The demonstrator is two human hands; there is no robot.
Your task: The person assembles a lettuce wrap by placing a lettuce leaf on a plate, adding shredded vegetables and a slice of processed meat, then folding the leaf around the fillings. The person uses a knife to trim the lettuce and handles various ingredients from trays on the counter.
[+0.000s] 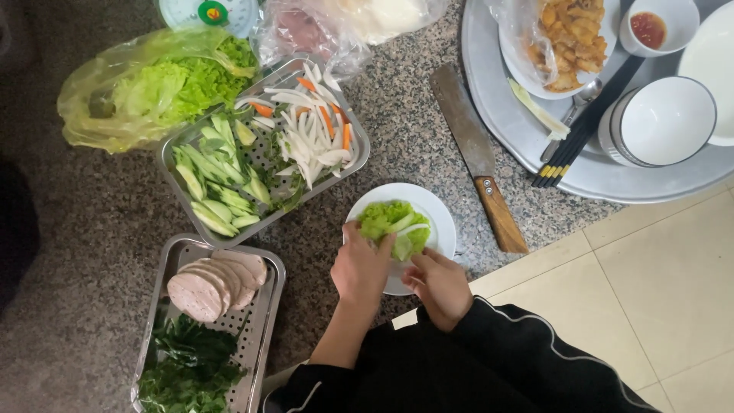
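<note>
Far left, back: a yellow plastic bag (99,95) lies open on my granite counter (84,229), with lettuce leaves (180,84) spilling out of its mouth.
Far left, front: a perforated steel tray (264,321) holds sliced pale pork roll (214,284) at its far end and dark green herbs (187,367) at its near end.
Left of centre: a second steel tray (172,157), set at a tilt, carries cucumber sticks (218,183) on its left half and white onion strips mixed with carrot slivers (313,134) on its right half.
My left hand (359,268): fingers curled down over the near left edge of the lettuce wrap (394,226), thumb and fingertips pinching the leaf.
The wrap: a light green leaf with pale strips inside, sitting on the small white plate (440,222), just right of the herb tray and in front of the vegetable tray.
My right hand (440,283): closed on the wrap's near right edge, fingertips tucked against the leaf, knuckles toward me; black sleeve (527,352) with a thin white stripe behind it.
Right of the plate: a cleaver (470,141) with a wooden handle lies flat on the counter, handle toward me.
Far right: a round metal tray (497,115) bears a plate of fried pieces (573,34), a small dish of red sauce (650,29), black chopsticks (585,126) and stacked white bowls (665,122).
</note>
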